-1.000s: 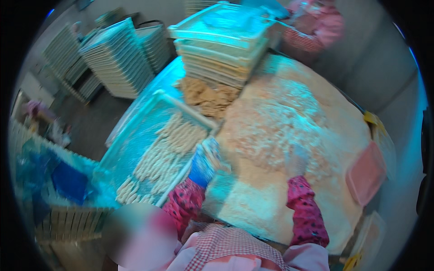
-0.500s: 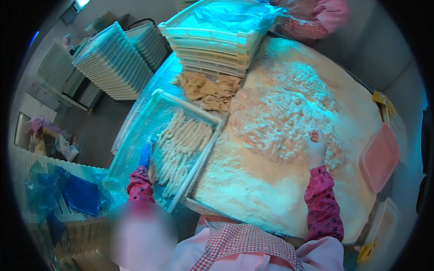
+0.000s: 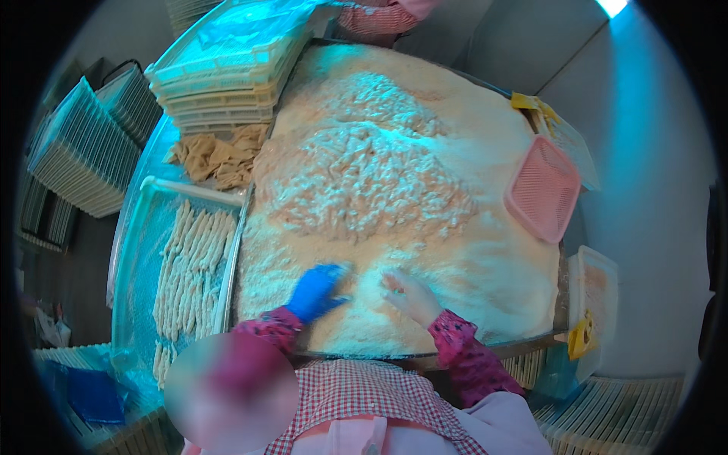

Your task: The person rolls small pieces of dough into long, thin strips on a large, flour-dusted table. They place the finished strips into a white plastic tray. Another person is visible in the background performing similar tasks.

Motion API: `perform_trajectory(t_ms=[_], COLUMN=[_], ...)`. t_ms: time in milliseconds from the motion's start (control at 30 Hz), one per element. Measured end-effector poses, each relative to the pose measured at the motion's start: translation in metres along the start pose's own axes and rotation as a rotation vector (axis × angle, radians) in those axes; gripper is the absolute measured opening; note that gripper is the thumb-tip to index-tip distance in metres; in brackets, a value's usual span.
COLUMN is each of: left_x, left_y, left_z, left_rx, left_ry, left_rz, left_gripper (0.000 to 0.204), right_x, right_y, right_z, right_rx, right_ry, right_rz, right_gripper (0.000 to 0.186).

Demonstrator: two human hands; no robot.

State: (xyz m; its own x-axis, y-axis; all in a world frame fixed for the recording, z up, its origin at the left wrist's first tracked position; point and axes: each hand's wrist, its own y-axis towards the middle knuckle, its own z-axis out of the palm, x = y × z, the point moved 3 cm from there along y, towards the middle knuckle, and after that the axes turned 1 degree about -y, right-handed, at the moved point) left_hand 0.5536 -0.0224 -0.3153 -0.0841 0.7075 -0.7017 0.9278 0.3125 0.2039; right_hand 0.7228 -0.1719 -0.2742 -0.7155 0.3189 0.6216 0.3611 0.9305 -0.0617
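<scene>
My left hand, in a blue glove, is low over the bed of pale flour-like powder near its front edge. Its fingers are stretched out and slightly blurred. To its right is my right hand, in a powder-covered whitish glove, fingers loosely bent and apart at the powder; no held thing shows in either hand. Beyond both hands lies a wide heap of pale, coated strips, probably raw meat. Rows of coated strips lie in a pale tray on the left.
A stack of pale trays under blue plastic film stands at the back left, behind a crumpled tan cloth. A pink perforated basket rests on the right edge. Another person's sleeve shows at the far side.
My left hand has left the tray and come over the powder. My right hand has drawn back from the heap, its fingers less curled. The view has swung right.
</scene>
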Motion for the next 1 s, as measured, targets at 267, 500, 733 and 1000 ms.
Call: perform_trajectory(t_ms=[267,500,733,1000], left_x=[-0.024,-0.003,-0.027,-0.002], left_y=[0.032,0.023,0.012,0.011], left_z=[0.044,0.038,0.025,0.06], left_rx=[0.028,-0.012,-0.027,-0.017], left_ry=[-0.004,-0.485,0.259,-1.562], left_rz=[-0.038,-0.271,-0.076,-0.508], left_gripper=[0.035,0.036,0.043,0.038], right_x=[-0.057,-0.032,-0.023,-0.03], right_y=[0.076,0.121,0.014,-0.014], right_z=[-0.093,-0.072,-0.011,-0.024], right_rx=[-0.543,-0.43,-0.131,-0.678], right_ry=[-0.334,-0.248,-0.228,0.201], right_rz=[0.058,-0.145,-0.354,0.038], right_gripper=[0.029,0.017,0.026,0.034])
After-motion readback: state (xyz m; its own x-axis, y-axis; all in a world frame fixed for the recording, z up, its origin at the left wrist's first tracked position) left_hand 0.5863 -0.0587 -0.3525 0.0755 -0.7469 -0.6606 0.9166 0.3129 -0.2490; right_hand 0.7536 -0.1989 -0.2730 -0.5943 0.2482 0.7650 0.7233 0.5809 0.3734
